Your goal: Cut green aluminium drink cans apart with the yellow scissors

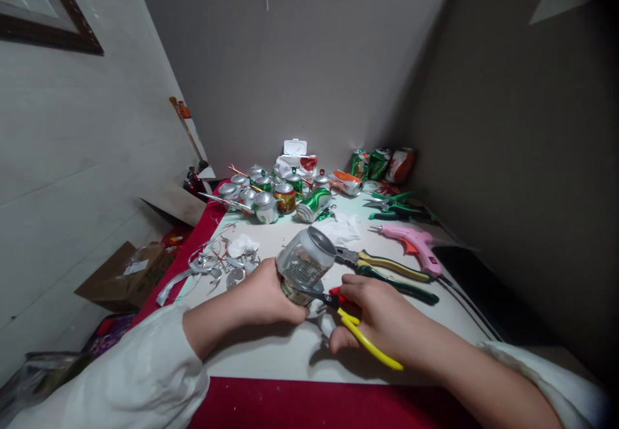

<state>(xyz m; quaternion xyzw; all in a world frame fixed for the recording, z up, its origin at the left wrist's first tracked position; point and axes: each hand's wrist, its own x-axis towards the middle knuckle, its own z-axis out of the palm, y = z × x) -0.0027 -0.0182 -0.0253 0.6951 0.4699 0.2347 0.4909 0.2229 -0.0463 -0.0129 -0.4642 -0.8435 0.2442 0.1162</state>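
Observation:
My left hand (271,293) is wrapped round the lower part of a drink can (309,258), which is tilted with its silver end up and to the right. My right hand (372,309) grips a pair of yellow-handled snips (370,345) with dark jaws. Their jaws meet the can's side low down, close to my left fingers; whether the metal is cut there I cannot tell. Pliers with yellow and dark green handles (394,268) lie just beyond my right hand. Left of the can is a heap of silver metal scraps (225,261).
Several small can-made pots (265,206) and a green can (314,204) stand or lie at the back. A pink glue gun (411,242), green-handled pliers (391,204) and more cans (380,164) are at the right. A wipes pack (294,161) sits by the wall.

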